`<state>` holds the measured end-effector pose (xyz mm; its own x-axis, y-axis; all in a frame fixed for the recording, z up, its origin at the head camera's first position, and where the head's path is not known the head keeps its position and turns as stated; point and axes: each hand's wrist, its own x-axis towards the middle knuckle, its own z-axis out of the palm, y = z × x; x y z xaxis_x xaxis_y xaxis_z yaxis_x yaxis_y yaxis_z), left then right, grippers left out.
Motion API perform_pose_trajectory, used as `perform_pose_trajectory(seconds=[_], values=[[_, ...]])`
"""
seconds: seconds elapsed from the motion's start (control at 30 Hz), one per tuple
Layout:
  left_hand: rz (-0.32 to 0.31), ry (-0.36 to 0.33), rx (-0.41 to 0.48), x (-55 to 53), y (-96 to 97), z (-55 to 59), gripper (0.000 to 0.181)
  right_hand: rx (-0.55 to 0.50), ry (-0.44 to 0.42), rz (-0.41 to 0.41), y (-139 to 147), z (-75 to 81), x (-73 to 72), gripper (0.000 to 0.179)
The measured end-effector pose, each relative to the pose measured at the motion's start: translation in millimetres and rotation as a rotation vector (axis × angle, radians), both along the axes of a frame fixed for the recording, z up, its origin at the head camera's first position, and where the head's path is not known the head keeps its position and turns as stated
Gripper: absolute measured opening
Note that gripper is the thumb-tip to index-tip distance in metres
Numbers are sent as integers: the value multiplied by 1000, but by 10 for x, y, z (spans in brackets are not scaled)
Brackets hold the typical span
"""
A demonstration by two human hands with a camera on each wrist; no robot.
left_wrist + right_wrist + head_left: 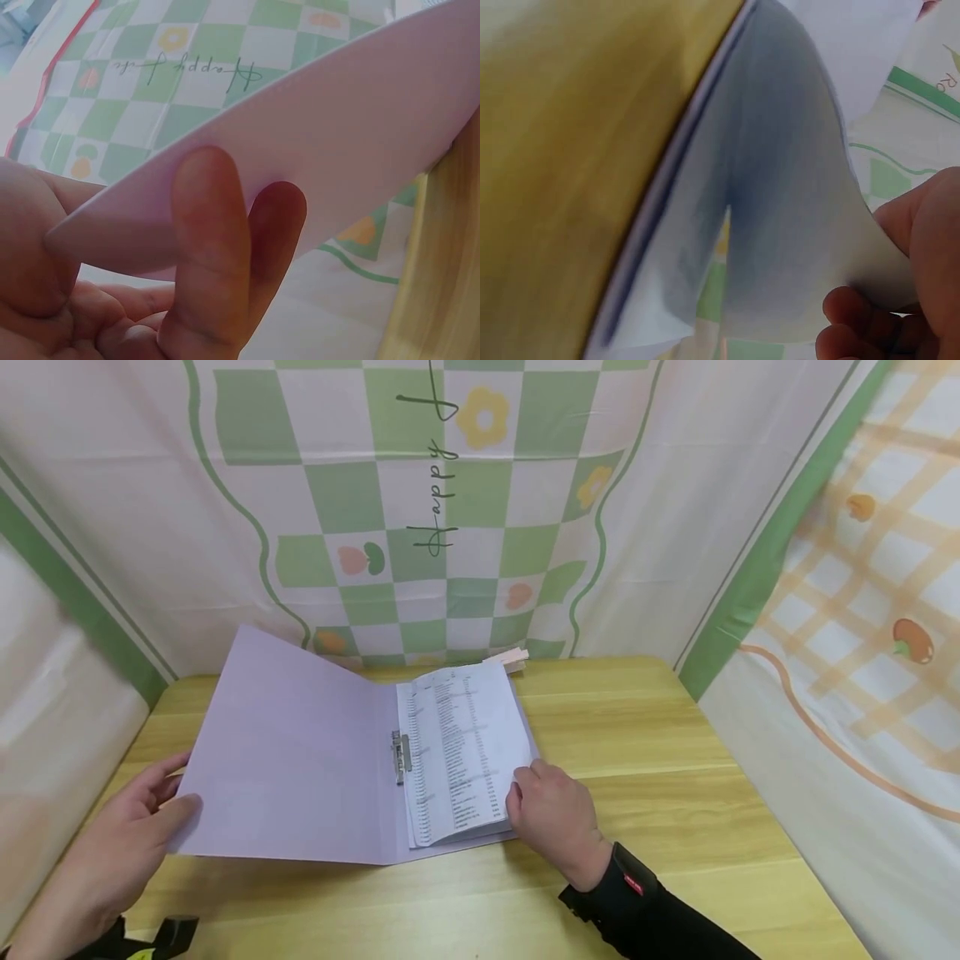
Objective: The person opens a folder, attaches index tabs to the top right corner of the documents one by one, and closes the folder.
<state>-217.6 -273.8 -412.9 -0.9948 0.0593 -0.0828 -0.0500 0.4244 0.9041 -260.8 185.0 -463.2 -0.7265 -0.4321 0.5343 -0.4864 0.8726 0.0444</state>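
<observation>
A light purple file folder [300, 760] lies open on the wooden table, its left cover tilted up off the surface. My left hand [123, 835] pinches that cover's outer edge, thumb on the inner face and fingers behind; the left wrist view shows the fingers [210, 247] against the cover. Inside the right half sits a stack of printed sheets [461, 743] beside a metal clip [401, 758] at the spine. With my right hand [555, 814] I pinch the lower right edge of the sheets, which bow up from the folder in the right wrist view.
A small pale bundle [510, 658] pokes out behind the folder's top right corner. Wooden tabletop [645, 793] extends right of the folder and in front of it. Patterned cloth [420, 510] hangs behind the table and along both sides.
</observation>
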Motion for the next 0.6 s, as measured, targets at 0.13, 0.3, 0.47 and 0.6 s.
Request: perform_pose_trajectory(seconds=[0.13,0.3,0.47,0.6], values=[[3,6,-5,-12,6,2,58,28,-66,-29,34,-54,-1,26],[6,18,4,-35,5,8,57,63,-163,-69,72,-125,-10,26],[7,1,-5,-27,13,23,58,85,-251,-111,106,-182,-25,24],[9,-9,-14,-16,18,34,59,88,-324,-138,124,-190,-28,23]])
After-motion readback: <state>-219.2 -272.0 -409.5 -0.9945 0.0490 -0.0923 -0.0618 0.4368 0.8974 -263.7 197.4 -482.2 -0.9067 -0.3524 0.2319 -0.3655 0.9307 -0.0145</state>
